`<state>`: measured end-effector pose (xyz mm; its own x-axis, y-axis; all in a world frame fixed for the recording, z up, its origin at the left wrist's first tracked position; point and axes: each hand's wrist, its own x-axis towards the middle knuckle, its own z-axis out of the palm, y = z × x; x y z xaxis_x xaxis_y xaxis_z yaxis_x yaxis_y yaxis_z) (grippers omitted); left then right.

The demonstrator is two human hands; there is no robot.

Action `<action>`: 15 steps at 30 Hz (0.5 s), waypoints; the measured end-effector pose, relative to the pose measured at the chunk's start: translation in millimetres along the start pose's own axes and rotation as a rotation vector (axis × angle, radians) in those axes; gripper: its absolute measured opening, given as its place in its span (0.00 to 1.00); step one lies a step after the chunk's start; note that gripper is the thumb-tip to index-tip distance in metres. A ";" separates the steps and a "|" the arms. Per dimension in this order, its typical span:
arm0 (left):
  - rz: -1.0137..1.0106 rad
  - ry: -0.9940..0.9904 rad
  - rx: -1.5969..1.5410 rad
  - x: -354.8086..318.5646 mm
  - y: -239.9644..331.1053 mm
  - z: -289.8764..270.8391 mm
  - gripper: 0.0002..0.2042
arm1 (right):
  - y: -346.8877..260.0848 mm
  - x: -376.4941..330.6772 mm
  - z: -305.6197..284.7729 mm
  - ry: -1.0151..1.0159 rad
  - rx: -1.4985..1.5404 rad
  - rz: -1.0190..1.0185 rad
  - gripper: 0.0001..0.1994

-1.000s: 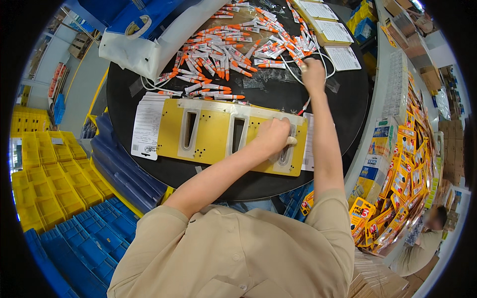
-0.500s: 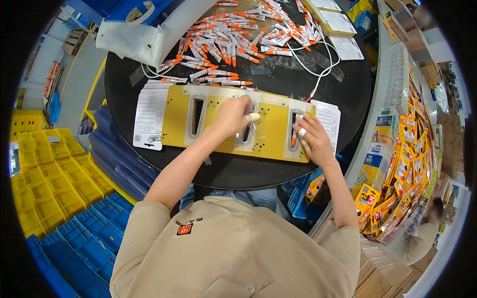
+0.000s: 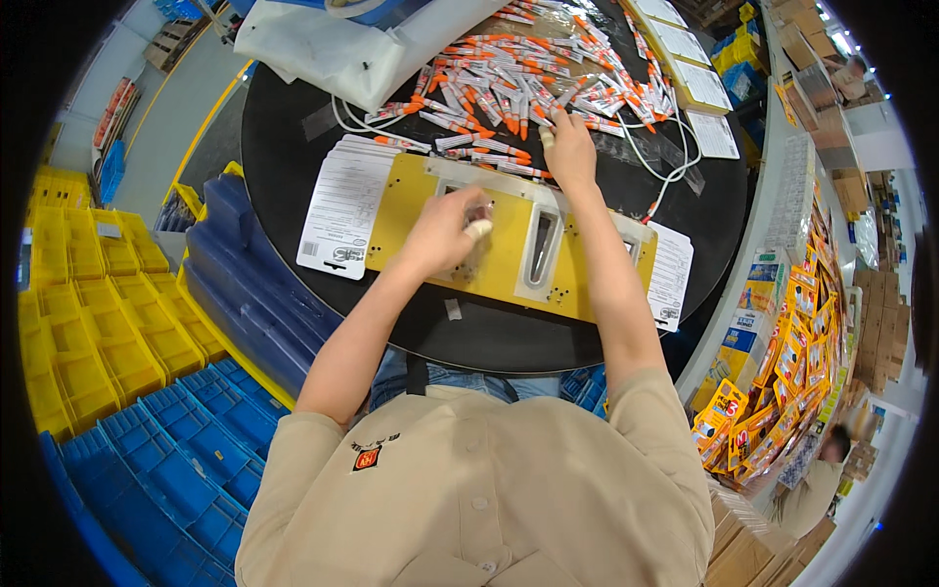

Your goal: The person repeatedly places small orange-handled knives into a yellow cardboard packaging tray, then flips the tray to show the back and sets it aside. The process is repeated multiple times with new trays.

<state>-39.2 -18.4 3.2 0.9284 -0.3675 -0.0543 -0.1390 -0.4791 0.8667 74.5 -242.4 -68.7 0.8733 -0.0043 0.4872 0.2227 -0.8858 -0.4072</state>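
My left hand [image 3: 445, 235] hovers over the left slot of a yellow fixture plate [image 3: 587, 284] on the round black table [image 3: 489, 333]. Its fingers, one tipped with pale tape, are curled around a small tube [image 3: 479, 209] at the slot. My right hand [image 3: 569, 149] is stretched past the plate's far edge into a pile of orange-and-white tubes [image 3: 509, 78]. The fingertips touch the nearest tubes, but a grip is not visible. The plate's middle slot [image 3: 541, 249] lies between my forearms.
Printed sheets lie at both ends of the plate, on the left [image 3: 342, 210] and on the right [image 3: 670, 274]. A white bag [image 3: 333, 49] and a white cable [image 3: 675, 176] sit on the table. Blue crates [image 3: 186, 460], yellow bins [image 3: 88, 333] and shelves of packaged goods [image 3: 782, 362] surround it.
My left hand has shifted from the middle slot to the left slot. My right hand left the plate's right slot and reached forward into the tube pile.
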 end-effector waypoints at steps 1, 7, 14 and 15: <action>-0.008 0.042 -0.016 0.6 -4.2 -5.7 0.12 | -0.2 10.3 13.9 -0.091 -0.060 0.094 0.15; -0.160 -0.063 0.507 21.8 -12.8 -34.7 0.21 | -15.2 19.0 -32.9 -0.346 0.025 0.316 0.30; -0.257 -0.042 0.567 17.8 -12.7 -59.5 0.20 | -65.6 -86.0 -118.8 -0.530 0.295 0.414 0.24; -0.222 0.020 0.537 21.3 -15.5 -59.3 0.19 | -71.0 -95.2 -120.3 -0.528 0.198 0.365 0.23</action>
<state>3.2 28.5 18.0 0.9610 -0.1995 -0.1915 -0.0909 -0.8820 0.4624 -76.6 -235.0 6.7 0.9912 -0.0158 -0.1316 -0.0963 -0.7686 -0.6324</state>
